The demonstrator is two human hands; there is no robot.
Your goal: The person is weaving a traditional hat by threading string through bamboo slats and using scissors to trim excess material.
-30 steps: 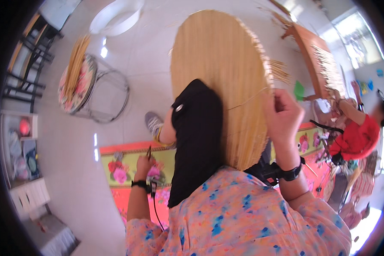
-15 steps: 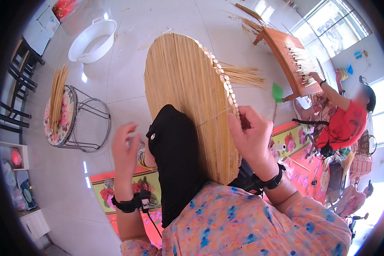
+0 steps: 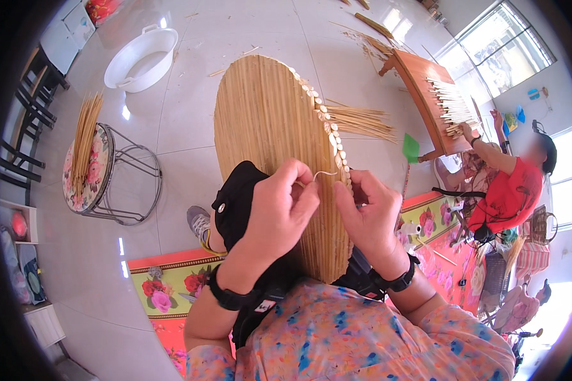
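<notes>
An oval panel of straw-like stalks (image 3: 260, 114) lies tilted across my lap, with pale round stalk ends lined up along its right edge. My left hand (image 3: 276, 209) is over the middle of the panel, its thumb and forefinger pinching a thin white thread (image 3: 327, 173) whose curl shows toward the right edge. My right hand (image 3: 372, 213) grips that edge beside the stalk ends, its fingertips partly hidden behind it. Black cloth (image 3: 238, 187) covers my leg under the panel's left side.
A flowered stool (image 3: 103, 136) with a bundle of stalks (image 3: 84, 146) stands left. Behind it sits a white tub (image 3: 171, 54). More stalks (image 3: 362, 120) lie beyond the panel. At right, a person in red (image 3: 511, 197) handles sticks on a wooden table (image 3: 419, 95). Floral mats (image 3: 165, 289) lie below.
My left hand has moved from the left of the panel to above its middle, where the thread now shows in its pinch. My right hand stays at the edge.
</notes>
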